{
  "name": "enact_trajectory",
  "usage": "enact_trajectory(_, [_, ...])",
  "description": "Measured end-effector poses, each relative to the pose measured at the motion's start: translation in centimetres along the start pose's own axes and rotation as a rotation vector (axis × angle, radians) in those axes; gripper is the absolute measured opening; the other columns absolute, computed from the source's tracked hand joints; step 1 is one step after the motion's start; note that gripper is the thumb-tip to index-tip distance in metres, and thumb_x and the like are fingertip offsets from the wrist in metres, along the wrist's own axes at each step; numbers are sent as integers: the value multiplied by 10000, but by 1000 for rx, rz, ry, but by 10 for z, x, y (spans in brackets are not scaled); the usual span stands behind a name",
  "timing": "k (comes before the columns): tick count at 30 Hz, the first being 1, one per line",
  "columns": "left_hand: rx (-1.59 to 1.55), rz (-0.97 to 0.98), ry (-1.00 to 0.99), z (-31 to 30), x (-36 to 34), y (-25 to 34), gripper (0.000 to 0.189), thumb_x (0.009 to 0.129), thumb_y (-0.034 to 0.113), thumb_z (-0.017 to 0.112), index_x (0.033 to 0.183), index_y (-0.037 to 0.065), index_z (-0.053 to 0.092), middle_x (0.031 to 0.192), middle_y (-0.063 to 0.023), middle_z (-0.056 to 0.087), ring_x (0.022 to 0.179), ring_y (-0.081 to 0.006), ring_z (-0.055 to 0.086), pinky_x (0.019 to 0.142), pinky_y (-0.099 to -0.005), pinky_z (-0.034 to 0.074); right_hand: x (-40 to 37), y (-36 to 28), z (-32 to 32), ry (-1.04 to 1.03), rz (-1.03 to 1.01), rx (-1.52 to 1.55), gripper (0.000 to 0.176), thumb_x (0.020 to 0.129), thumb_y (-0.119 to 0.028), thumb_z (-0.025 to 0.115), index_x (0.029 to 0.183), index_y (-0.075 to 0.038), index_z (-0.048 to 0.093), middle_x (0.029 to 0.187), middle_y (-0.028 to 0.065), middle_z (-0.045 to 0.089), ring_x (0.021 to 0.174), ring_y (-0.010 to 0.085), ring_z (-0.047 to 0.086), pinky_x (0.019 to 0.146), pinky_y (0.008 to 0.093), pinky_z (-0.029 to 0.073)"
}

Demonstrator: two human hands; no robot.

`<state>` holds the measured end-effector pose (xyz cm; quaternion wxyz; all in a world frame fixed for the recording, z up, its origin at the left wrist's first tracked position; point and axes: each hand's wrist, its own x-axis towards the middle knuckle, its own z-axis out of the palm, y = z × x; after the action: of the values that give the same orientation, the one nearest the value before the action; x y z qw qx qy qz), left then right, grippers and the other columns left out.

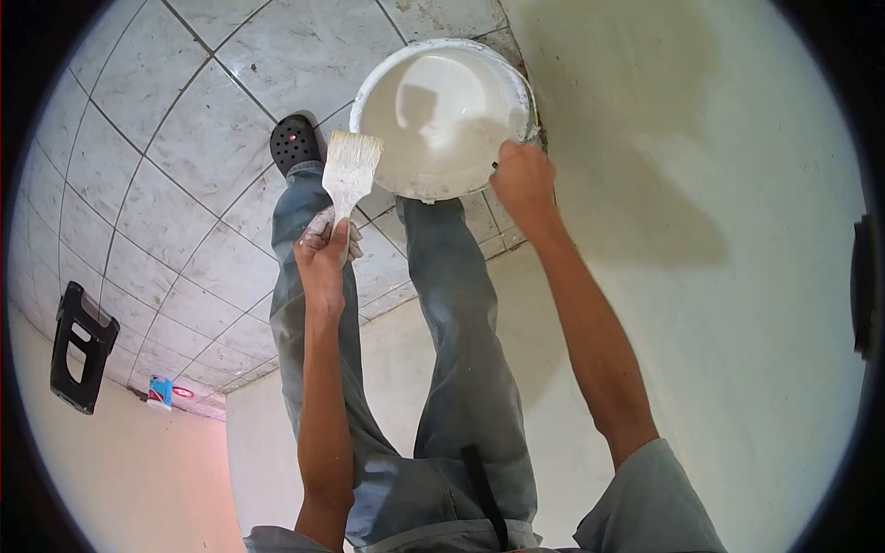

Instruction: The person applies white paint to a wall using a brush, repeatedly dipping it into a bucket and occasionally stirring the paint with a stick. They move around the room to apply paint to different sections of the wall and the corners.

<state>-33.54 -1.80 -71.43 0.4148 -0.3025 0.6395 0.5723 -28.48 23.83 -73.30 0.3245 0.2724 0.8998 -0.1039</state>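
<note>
My left hand [324, 241] is closed around the handle of a flat paintbrush [350, 173], its bristles pointing up and away from me. White paint coats the brush, and white smears cover the fingers. To the right of it stands a round white bucket [396, 161], seen from above, with pale paint-like liquid inside. My right hand [524, 184] is closed at the bucket's right side, with a small dark piece showing by the fingers. What part of the bucket it grips is mostly hidden by the hand.
Pale tiles [212, 138] with dark joints and specks cover the floor. A light wall [645, 184] rises close on the right. At left are a black frame-like object [81, 350] and a small blue-and-white container [160, 392]. My black clog [295, 145] is beside the brush.
</note>
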Motion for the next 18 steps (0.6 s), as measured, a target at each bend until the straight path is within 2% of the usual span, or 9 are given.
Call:
enact_trajectory(4, [-9,-9,-12,-3,1,-2,194,862,60,534,1018,-33,600,670,-22,573,521,-63,460,474,-209,326,41,-17,-21,1,11,107,169,657,-72,634,812,-11,609,823,208,621,794,374,608,704,452,488])
enact_trajectory(7, [14,13,-4,-2,1,-1,194,863,64,534,1019,-31,600,671,-22,571,524,-64,462,476,-208,327,29,-48,4,-42,-95,177,157,653,-45,613,806,-10,607,791,202,619,780,376,610,703,444,492])
enact_trajectory(9, [17,-1,-1,-5,3,-4,191,863,64,533,1015,-30,602,672,-21,571,527,-64,464,477,-208,328,-6,-52,18,-68,-253,89,45,674,-62,581,689,-25,601,721,176,617,725,328,627,665,428,502])
enact_trajectory(12, [14,-10,-3,-6,2,-5,186,863,64,533,1008,-28,604,671,-19,571,528,-65,462,478,-208,328,-31,-20,24,-140,-140,53,60,668,-65,576,703,-24,600,721,178,616,729,324,628,664,424,503])
enact_trajectory(15, [9,-7,-15,-5,2,-1,183,863,68,534,1003,-26,607,670,-19,571,524,-66,459,478,-211,329,-6,10,14,-31,-20,-62,69,686,-74,575,725,-27,605,737,184,618,756,323,627,670,418,504])
enact_trajectory(18, [17,-9,-27,-6,2,-3,183,863,71,536,1002,-23,608,669,-21,571,520,-69,459,480,-217,332,29,-3,-8,24,-29,19,64,705,-86,576,719,-33,609,743,187,619,761,332,625,671,415,505])
